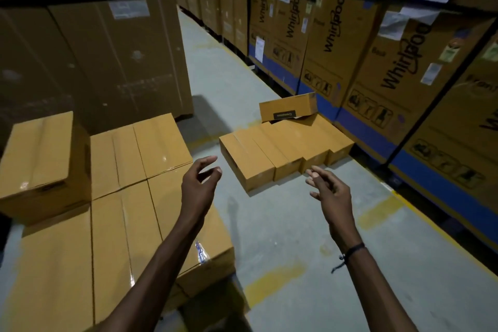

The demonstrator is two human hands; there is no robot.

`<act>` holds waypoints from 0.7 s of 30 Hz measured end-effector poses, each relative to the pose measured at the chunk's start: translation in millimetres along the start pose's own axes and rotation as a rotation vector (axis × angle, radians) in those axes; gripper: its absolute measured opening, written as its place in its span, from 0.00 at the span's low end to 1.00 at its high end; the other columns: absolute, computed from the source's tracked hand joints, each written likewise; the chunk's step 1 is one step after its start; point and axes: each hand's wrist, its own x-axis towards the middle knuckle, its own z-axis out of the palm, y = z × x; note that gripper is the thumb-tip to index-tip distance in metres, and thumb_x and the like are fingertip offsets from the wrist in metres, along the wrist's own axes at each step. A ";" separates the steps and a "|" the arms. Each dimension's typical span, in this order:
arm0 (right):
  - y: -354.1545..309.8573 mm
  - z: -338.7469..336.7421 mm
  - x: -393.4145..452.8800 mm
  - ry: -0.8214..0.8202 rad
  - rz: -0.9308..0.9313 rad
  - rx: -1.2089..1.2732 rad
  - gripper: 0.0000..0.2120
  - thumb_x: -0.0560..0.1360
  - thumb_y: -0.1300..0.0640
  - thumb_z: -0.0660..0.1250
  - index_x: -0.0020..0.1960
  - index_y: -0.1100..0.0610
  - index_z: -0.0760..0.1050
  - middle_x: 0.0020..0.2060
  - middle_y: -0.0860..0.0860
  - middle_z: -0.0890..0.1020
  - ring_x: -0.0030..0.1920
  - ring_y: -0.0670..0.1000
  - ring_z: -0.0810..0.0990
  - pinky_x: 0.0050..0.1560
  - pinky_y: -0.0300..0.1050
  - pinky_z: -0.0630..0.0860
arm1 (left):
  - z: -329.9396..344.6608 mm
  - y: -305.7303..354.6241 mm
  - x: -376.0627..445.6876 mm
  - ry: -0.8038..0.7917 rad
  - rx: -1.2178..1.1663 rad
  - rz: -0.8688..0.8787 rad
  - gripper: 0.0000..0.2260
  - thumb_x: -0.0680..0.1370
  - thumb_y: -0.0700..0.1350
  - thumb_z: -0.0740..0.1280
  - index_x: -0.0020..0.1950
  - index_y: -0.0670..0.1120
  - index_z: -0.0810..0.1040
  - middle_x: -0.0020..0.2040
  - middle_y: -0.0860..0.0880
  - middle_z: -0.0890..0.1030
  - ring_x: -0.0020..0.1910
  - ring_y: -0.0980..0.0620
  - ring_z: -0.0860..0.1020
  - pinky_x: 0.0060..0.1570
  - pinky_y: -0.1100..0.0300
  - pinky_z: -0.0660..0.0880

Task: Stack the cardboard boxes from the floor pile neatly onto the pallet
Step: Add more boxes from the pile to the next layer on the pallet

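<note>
Several flat cardboard boxes (272,153) lie side by side on the grey floor ahead, and one more box (288,110) leans tilted on their far end. At the left a layer of stacked cardboard boxes (129,197) fills the lower left; the pallet beneath is hidden. One box (40,159) sits on top of that layer at its left edge. My left hand (199,183) and my right hand (330,191) reach forward over the floor, fingers loosely spread, holding nothing, short of the floor pile.
Tall appliance cartons (404,62) line the right side behind a yellow floor line (382,213). Large wrapped brown cartons (94,48) stand at the left rear. A grey aisle (215,70) runs away between them.
</note>
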 end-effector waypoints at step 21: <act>59.6 59.9 434.5 -0.227 0.121 -0.177 0.13 0.81 0.51 0.69 0.64 0.51 0.82 0.54 0.46 0.87 0.57 0.47 0.85 0.56 0.48 0.80 | 169.7 -105.8 327.6 0.182 0.068 -0.196 0.14 0.81 0.43 0.70 0.66 0.54 0.80 0.63 0.59 0.80 0.57 0.59 0.81 0.57 0.52 0.81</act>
